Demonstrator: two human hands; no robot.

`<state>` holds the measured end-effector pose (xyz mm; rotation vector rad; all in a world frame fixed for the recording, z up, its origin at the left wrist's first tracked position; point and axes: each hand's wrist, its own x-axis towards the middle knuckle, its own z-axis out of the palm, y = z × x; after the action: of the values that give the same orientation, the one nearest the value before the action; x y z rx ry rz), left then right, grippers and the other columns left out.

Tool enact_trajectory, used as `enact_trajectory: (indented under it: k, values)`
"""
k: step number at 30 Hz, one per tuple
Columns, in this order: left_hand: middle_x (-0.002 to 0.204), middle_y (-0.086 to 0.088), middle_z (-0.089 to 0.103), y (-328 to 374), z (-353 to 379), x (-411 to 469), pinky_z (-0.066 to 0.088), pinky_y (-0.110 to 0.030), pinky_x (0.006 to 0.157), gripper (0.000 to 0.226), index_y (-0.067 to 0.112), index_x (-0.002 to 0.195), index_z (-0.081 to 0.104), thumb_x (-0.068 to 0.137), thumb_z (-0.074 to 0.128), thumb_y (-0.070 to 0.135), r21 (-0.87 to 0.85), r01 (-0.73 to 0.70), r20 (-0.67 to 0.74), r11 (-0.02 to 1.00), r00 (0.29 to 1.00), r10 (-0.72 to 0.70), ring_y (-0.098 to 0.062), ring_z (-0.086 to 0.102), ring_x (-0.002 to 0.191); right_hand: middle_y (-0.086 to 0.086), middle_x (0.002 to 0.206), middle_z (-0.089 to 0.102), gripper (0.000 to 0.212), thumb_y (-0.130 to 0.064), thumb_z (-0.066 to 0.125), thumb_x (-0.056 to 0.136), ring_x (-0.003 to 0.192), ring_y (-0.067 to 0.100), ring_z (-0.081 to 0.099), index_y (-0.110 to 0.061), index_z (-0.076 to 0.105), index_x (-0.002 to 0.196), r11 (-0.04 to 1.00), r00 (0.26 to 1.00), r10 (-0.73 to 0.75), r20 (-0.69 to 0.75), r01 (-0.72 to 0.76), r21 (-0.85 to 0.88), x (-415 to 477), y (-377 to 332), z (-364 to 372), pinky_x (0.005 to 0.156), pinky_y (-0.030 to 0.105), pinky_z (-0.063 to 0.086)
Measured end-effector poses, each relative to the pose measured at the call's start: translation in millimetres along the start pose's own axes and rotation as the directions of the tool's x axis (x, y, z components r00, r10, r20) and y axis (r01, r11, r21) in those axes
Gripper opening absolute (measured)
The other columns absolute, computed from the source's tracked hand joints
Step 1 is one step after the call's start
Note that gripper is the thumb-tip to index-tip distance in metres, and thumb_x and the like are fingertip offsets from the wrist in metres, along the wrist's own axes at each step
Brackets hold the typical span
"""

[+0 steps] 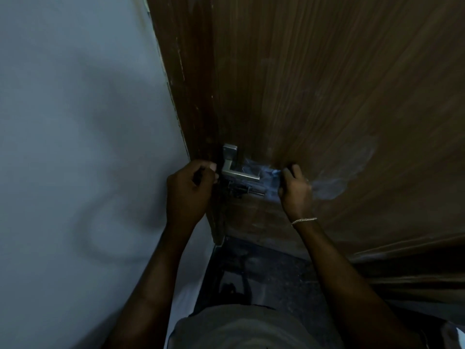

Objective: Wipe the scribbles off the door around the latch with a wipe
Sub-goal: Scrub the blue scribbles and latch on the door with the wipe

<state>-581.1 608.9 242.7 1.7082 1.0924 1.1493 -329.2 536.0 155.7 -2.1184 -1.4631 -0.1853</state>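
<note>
A brown wooden door [314,84] fills the upper right. Its silver lever handle [236,170] sits at the door's left edge, with a dark sliding latch [247,190] just below it. Pale, whitish smears [339,177] spread over the wood to the right of the handle. My right hand [294,191] presses a blurred, bluish-white wipe [273,177] against the door right of the latch. My left hand [191,190] is curled at the door's edge, left of the handle, its fingers bent around something dark that I cannot make out.
A grey-white wall [83,147] fills the left side and meets the door frame [186,109]. Dark floor [256,270] lies below the door. My grey shirt [241,328] shows at the bottom edge. The scene is dim and blurred.
</note>
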Motion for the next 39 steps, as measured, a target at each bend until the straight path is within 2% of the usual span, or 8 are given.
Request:
enact_trajectory:
  k: [5, 11, 15, 21, 25, 31, 36, 39]
  values:
    - [0.085, 0.008, 0.077, 3.3, 5.8, -7.5, 0.064, -0.039, 0.078, 0.015, 0.018, 0.103, 0.077, 0.099, 0.064, 0.023, 0.005, 0.022, -0.008, 1.0, 1.0, -0.022, -0.01, 0.075, 0.082, 0.004, 0.099, 0.053, 0.02, -0.012, 0.05, 0.088, 0.075, 0.019, 0.057, -0.013, 0.06, 0.106, 0.987, 0.978, -0.153, -0.145, 0.158, 0.027, 36.6, -37.0, -2.4, 0.063, 0.031, 0.05]
    - [0.086, 0.01, 0.076, 10.8, 1.7, -17.3, 0.063, -0.031, 0.076, 0.014, 0.022, 0.101, 0.076, 0.101, 0.062, 0.021, -0.006, 0.005, -0.07, 1.0, 0.998, -0.006, -0.008, 0.075, 0.082, 0.011, 0.097, 0.06, 0.015, 0.004, 0.059, 0.082, 0.074, 0.03, 0.063, -0.006, 0.065, 0.09, 0.982, 0.986, -0.122, 0.117, 0.137, -0.13, 14.8, -23.3, -0.9, 0.055, 0.038, 0.051]
    - [0.086, 0.009, 0.076, 10.3, -6.3, -32.4, 0.061, -0.026, 0.075, 0.015, 0.021, 0.1, 0.076, 0.102, 0.062, 0.018, -0.013, 0.002, -0.112, 1.0, 0.994, -0.003, -0.009, 0.074, 0.082, 0.009, 0.098, 0.06, 0.013, -0.004, 0.053, 0.087, 0.071, 0.026, 0.061, -0.009, 0.065, 0.093, 0.967, 0.975, -0.216, 0.059, 0.222, -0.122, 31.0, -26.1, -10.1, 0.055, 0.039, 0.053]
    - [0.085, 0.01, 0.076, 18.0, -3.3, -42.5, 0.061, -0.027, 0.072, 0.014, 0.025, 0.099, 0.076, 0.101, 0.062, 0.021, -0.003, -0.013, -0.151, 1.0, 0.988, 0.013, -0.008, 0.074, 0.08, 0.013, 0.108, 0.064, 0.018, -0.009, 0.071, 0.085, 0.078, 0.026, 0.065, -0.007, 0.07, 0.102, 0.806, 0.832, -0.498, 0.243, 0.548, -0.223, 61.6, -57.2, -9.6, 0.055, 0.035, 0.054]
    - [0.085, 0.01, 0.075, 17.3, -6.3, -51.5, 0.062, -0.03, 0.073, 0.014, 0.023, 0.099, 0.076, 0.101, 0.062, 0.023, 0.014, -0.007, -0.181, 1.0, 0.984, 0.009, -0.01, 0.074, 0.081, 0.014, 0.108, 0.066, 0.026, -0.005, 0.05, 0.089, 0.087, 0.028, 0.066, -0.003, 0.072, 0.102, 0.643, 0.725, -0.614, 0.31, 0.688, -0.336, 50.0, -40.8, -12.3, 0.063, 0.036, 0.056]
    - [0.084, 0.01, 0.076, 13.5, -9.7, -64.8, 0.063, -0.037, 0.075, 0.015, 0.02, 0.099, 0.077, 0.102, 0.062, 0.023, 0.029, 0.019, -0.209, 0.999, 0.978, -0.013, -0.01, 0.074, 0.082, 0.005, 0.096, 0.068, 0.036, -0.011, 0.039, 0.09, 0.094, 0.03, 0.065, -0.013, 0.074, 0.091, 0.458, 0.622, -0.67, 0.406, 0.776, -0.433, 48.7, -26.1, -19.0, 0.073, 0.036, 0.052]
    - [0.083, 0.011, 0.075, 19.9, 0.3, -63.9, 0.063, -0.037, 0.074, 0.016, 0.019, 0.099, 0.076, 0.102, 0.061, 0.023, 0.054, 0.003, -0.192, 0.999, 0.981, 0.008, -0.008, 0.074, 0.081, 0.001, 0.099, 0.072, 0.027, -0.017, 0.053, 0.083, 0.092, 0.029, 0.066, -0.02, 0.072, 0.064, 0.264, 0.43, -0.779, 0.457, 0.885, -0.383, 66.8, -35.9, -17.5, 0.079, 0.04, 0.052]
    - [0.084, 0.008, 0.076, 22.1, 6.3, -63.5, 0.063, -0.04, 0.075, 0.016, 0.017, 0.099, 0.076, 0.102, 0.062, 0.022, 0.055, 0.006, -0.18, 0.998, 0.984, 0.004, -0.009, 0.074, 0.081, -0.003, 0.109, 0.071, 0.013, -0.023, 0.066, 0.077, 0.102, 0.028, 0.063, -0.026, 0.075, 0.068, 0.2, 0.421, -0.73, 0.538, 0.885, -0.421, 68.6, -24.1, -22.6, 0.082, 0.042, 0.049]
